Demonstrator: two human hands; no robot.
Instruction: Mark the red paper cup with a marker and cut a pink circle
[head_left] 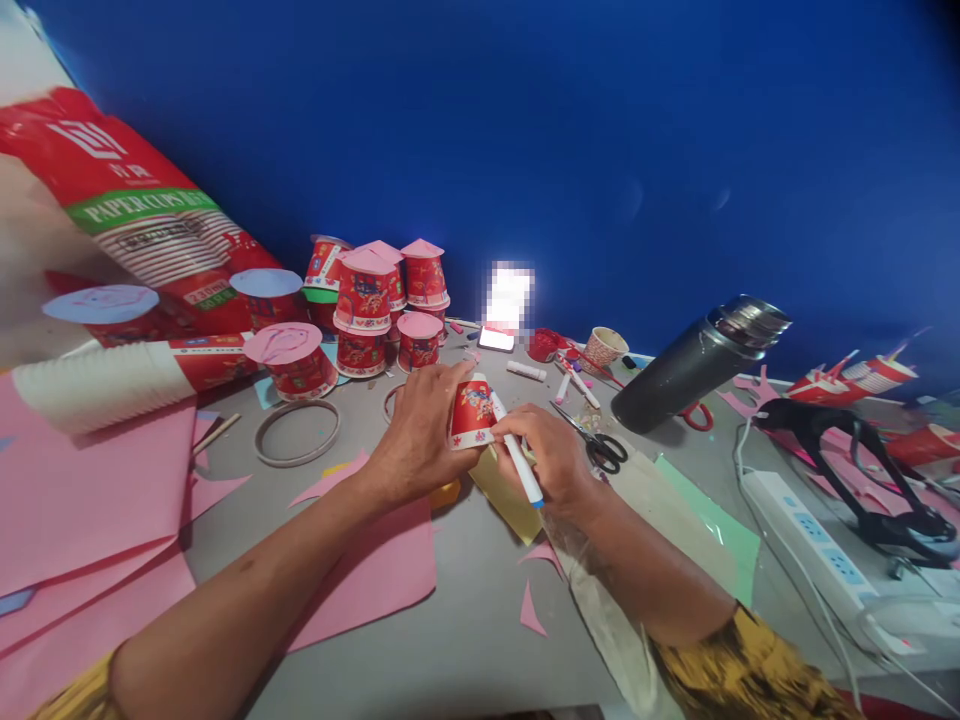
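Near the middle of the table, my left hand (pixel 425 425) is wrapped round a red paper cup (pixel 474 408) with a printed pattern and a white rim. The cup is upside down, its rim toward me. In my right hand (pixel 551 455) is a white marker pen (pixel 519 460) with a blue end pointing back at me; its other end is at the cup's right side. Whether the tip touches the cup I cannot tell. Black-handled scissors (pixel 604 450) lie just right of my right hand. Pink paper (pixel 375 575) lies beneath my left forearm.
Decorated red cups (pixel 364 300) stand stacked at the back left, beside a nested cup sleeve (pixel 105 385) and a large cup bag (pixel 150 215). A dark flask (pixel 690 370) leans at the right, near a power strip (pixel 810 550). A tape ring (pixel 298 434) lies left.
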